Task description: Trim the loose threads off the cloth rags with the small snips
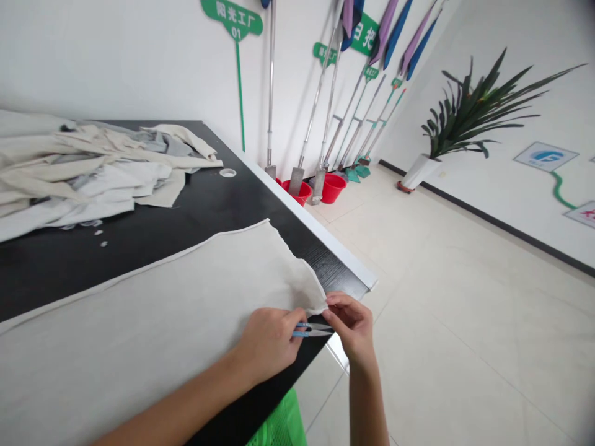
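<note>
A long off-white cloth [186, 303] with a stitched edge is spread over the black table [195, 214]. My left hand [272, 341] rests at the cloth's near right end, its fingers closed around small thread snips [312, 330] with blue handles. The snips' blades point right, toward my other hand, and look slightly apart. With thumb and forefinger, my right hand [351, 322] pinches the cloth's corner at the table's edge. Whether the left fingers also press on the cloth is hidden.
A heap of cream and grey fabric pieces [93, 164] lies at the far left, beside a white tape ring [227, 173]. Mops with red buckets [333, 188] line the wall. A potted plant [418, 170] stands in the corner. Green mesh [281, 424] shows below the table.
</note>
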Demonstrator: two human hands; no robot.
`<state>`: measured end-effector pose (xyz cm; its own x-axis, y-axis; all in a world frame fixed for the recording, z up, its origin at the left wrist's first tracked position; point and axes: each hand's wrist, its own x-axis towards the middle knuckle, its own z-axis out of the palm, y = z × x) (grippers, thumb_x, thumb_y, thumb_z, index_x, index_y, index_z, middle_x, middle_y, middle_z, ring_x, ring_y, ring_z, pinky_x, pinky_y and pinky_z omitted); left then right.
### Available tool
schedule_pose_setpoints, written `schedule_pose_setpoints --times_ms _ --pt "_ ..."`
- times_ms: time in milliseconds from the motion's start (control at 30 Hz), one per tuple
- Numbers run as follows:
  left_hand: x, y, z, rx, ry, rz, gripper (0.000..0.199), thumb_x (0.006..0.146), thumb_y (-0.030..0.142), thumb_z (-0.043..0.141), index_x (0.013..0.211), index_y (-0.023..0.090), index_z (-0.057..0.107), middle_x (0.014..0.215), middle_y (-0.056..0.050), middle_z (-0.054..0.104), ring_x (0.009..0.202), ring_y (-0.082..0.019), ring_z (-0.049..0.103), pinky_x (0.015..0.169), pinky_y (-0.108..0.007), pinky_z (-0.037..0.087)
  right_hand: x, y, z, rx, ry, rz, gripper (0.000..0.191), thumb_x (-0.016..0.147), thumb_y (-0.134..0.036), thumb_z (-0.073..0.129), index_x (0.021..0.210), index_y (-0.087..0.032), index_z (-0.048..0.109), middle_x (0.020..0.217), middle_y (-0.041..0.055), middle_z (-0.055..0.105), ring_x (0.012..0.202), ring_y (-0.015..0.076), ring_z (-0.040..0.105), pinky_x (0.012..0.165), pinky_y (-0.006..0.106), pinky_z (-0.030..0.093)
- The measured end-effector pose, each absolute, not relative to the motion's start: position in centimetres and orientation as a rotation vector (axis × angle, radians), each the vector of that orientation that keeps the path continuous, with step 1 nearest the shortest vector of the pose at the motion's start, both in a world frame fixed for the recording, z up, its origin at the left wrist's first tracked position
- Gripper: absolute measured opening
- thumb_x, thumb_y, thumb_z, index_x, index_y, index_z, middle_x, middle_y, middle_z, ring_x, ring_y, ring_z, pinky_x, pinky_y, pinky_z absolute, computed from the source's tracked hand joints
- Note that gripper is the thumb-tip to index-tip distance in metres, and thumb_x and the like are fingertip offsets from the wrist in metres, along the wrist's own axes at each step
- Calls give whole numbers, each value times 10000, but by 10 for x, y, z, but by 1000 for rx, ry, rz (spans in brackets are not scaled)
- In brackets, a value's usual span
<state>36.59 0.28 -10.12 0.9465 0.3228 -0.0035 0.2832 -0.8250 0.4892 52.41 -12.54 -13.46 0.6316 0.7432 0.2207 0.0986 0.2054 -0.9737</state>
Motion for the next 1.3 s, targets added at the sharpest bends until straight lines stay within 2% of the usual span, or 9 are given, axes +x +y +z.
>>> schedule_pose_setpoints --times_ms 200,400,533,600,700,800,967,1100,1300 --pt "363 1 -94 2692 359 103 207 892 252 503 1065 236 616 892 -47 767 787 -265 739 631 -332 512 518 -108 -134 -1518 -432 340 264 712 -331 843 920 -198 747 874 55 749 789 185 692 720 286 574" --pt "310 -14 -46 2798 113 59 416 806 171 536 1218 129 572 783 -100 740 599 -289 696 552 -390 533 511 -98 -124 -1678 -661 484 408 745 -456 786 1033 -176 717 976 112 751 915 256 714 847 412 593" --pt "228 -10 -30 2719 308 -158 491 845 206 508 1331 245 566 915 -63 766 733 -283 727 658 -411 587 504 -100 -129 -1771 -819 336 567 775 -458 755 1254 -191 610 1171 140 692 1073 272 674 933 457 567" --pt "183 -4 -43 2635 524 -241 602 819 175 499 1402 321 532 1013 -32 773 844 -283 733 765 -421 596 497 -100 -128 -1818 -819 235 581 784 -458 742 1274 -186 590 1190 149 677 1058 274 677 884 444 585" --pt "124 3 -80 2549 790 -200 619 844 237 463 1440 405 493 1135 2 758 945 -296 725 851 -438 589 490 -97 -111 -1901 -785 -95 455 824 -442 700 1185 -172 644 1076 135 696 930 256 687 754 396 588" --pt "88 6 -107 2486 917 -56 632 852 246 466 1441 473 461 1107 48 764 933 -272 726 854 -401 582 494 -76 -81 -1928 -892 -393 294 861 -385 660 1067 -179 698 962 94 697 858 225 666 780 383 552" --pt "84 20 -100 2448 935 9 586 876 244 486 1419 467 496 1132 43 756 964 -254 721 879 -375 559 529 12 -59 -1993 -1264 -16 312 796 -268 665 1083 -156 715 959 94 717 883 232 667 846 398 537" --pt "92 49 -78 2386 971 30 413 941 386 483 1329 478 590 1195 55 736 1053 -242 703 927 -341 537 563 85 -81 -1970 -1422 264 402 623 -162 776 1024 -154 751 931 76 751 788 199 683 752 331 561" --pt "112 111 -47 2294 1072 114 348 951 548 450 1198 472 683 1205 111 727 1119 -254 678 1012 -340 500 592 128 -113 -1833 -1514 402 308 752 -306 715 1013 -151 764 878 54 750 719 151 636 726 299 529"
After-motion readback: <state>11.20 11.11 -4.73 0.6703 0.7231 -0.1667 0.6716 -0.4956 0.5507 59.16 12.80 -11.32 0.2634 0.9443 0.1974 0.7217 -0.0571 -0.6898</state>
